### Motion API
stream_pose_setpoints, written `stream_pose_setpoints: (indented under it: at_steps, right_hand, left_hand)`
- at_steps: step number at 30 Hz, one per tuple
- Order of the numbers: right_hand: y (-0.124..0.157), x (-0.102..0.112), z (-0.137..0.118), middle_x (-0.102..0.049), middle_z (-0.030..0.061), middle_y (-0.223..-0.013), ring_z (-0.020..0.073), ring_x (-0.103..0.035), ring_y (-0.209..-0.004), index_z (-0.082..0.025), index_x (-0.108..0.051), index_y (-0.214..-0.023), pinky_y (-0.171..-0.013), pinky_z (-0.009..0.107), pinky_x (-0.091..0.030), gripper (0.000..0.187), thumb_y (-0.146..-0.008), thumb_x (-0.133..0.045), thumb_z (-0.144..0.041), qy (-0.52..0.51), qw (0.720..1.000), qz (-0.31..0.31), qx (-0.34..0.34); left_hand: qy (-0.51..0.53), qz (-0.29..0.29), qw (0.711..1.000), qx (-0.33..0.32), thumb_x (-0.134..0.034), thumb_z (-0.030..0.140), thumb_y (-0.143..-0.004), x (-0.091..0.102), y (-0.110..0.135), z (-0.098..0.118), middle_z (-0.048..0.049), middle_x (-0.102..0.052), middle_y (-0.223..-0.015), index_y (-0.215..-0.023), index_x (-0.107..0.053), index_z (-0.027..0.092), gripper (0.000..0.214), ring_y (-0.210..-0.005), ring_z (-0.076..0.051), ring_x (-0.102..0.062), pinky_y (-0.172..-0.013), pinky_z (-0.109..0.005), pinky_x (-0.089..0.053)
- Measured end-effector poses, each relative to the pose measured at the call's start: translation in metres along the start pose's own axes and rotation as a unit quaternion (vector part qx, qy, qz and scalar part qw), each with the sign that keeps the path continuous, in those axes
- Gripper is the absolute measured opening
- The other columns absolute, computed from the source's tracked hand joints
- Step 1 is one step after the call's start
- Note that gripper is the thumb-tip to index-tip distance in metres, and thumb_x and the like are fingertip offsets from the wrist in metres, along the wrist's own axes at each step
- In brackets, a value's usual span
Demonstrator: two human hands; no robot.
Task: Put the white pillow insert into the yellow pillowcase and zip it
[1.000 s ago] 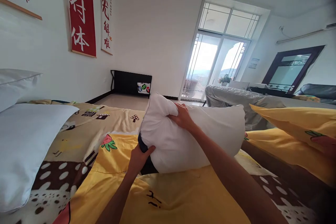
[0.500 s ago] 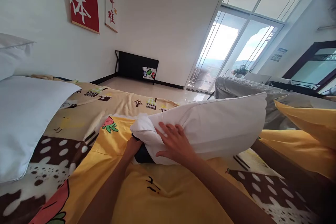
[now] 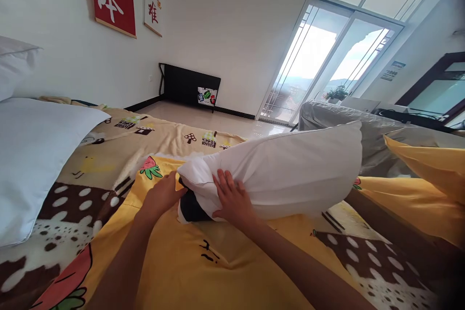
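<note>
- Bracing white pillow [image 3: 290, 169] with right hand [image 3: 234, 198], laid open on its near face with fingers spread; not closed around any visible fold.
- Positioning left hand [image 3: 165, 194] at the pillow's left end, with thumb at the edge of dark material [image 3: 194, 206] exposed there; cannot tell whether pinching fabric, with fingertips partly hidden.
- Lying lengthwise across yellow strawberry-print bedding [image 3: 203, 276], in front of the wearer: the same pillow, with left end creased and right end tilted up.
- Changed over the last second: from stood up and bunched, with right hand gathering the top, to lowered and stretched out under an open palm.
- Changed over the last half second: left hand shifted outward, from tucked against the left end to more beside it.
- Judged from this: steadied chiefly by pressure from the right, with less hold at the left end; likely to crease further or slide if pressed unevenly, being soft.
- Noted nearby: second white pillow [image 3: 43, 164] at far left on patterned blanket [image 3: 170, 135]; yellow fabric [image 3: 417, 198] at right, near the pillow's raised end.
</note>
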State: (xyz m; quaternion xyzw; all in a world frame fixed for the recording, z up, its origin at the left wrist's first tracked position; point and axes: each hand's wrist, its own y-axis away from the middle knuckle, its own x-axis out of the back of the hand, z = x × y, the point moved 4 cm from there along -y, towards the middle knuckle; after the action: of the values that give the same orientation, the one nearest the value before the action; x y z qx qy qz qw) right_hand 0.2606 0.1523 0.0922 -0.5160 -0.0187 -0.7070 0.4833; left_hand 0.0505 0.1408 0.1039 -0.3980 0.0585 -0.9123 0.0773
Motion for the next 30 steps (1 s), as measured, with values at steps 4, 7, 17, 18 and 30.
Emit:
stream_pose_setpoints:
  at_steps: [4, 7, 17, 18, 30]
  right_hand:
    - [-0.002, -0.002, 0.001, -0.027, 0.0174, -0.152, 0.0343, -0.032, -0.134, -0.01, -0.03, -0.147, -0.096, 0.042, -0.034, 0.113, -0.059, -0.073, -0.067, -0.002, 1.0, -0.009, -0.002]
    - [-0.001, 0.002, 0.003, -0.03, 0.0185, -0.15, 0.0348, -0.034, -0.132, -0.01, -0.027, -0.147, -0.096, 0.042, -0.035, 0.117, -0.057, -0.075, -0.066, -0.011, 1.0, -0.01, 0.003]
    - [-0.037, 0.069, 0.049, -0.052, 0.0189, -0.13, 0.0336, -0.041, -0.121, -0.012, -0.047, -0.132, -0.102, 0.045, -0.028, 0.077, -0.066, -0.076, -0.038, 0.002, 0.999, -0.01, 0.05]
    - [-0.039, 0.073, 0.053, -0.052, 0.0193, -0.129, 0.0342, -0.04, -0.121, -0.011, -0.048, -0.131, -0.101, 0.046, -0.027, 0.071, -0.068, -0.074, -0.034, 0.014, 0.998, -0.007, 0.055]
    - [-0.004, 0.021, 0.018, -0.063, 0.0087, -0.09, 0.023, -0.052, -0.092, -0.014, -0.058, -0.106, -0.079, 0.038, -0.03, 0.021, -0.094, -0.041, -0.014, 0.053, 0.988, 0.131, 0.069]
  left_hand:
    - [-0.145, 0.086, 0.949, -0.267, -0.055, 0.017, -0.075, 0.001, 0.015, 0.043, -0.0093, -0.028, -0.152, -0.136, -0.038, 0.025, 0.064, -0.141, -0.028, -0.021, -0.112, -0.048, -0.02]
    - [-0.151, 0.106, 0.936, -0.3, -0.052, 0.01, -0.075, -0.022, 0.012, 0.055, -0.013, -0.047, -0.134, -0.116, -0.053, 0.018, 0.041, -0.13, -0.026, -0.036, -0.108, -0.042, -0.027]
    - [-0.186, -0.124, 0.946, -0.233, -0.051, 0.003, -0.067, -0.03, 0.028, 0.085, -0.0061, -0.065, -0.085, -0.069, -0.059, 0.016, 0.016, -0.095, -0.022, -0.05, -0.079, -0.04, -0.026]
    - [-0.191, -0.151, 0.943, -0.229, -0.051, 0.003, -0.065, -0.027, 0.032, 0.088, -0.0054, -0.065, -0.083, -0.067, -0.058, 0.016, 0.015, -0.095, -0.022, -0.05, -0.078, -0.04, -0.025]
    - [-0.192, -0.222, 0.9, -0.322, -0.053, 0.006, -0.066, -0.037, 0.042, 0.043, 0.0013, -0.06, -0.067, -0.06, -0.051, 0.016, 0.012, -0.086, -0.018, -0.048, -0.076, -0.035, -0.021]
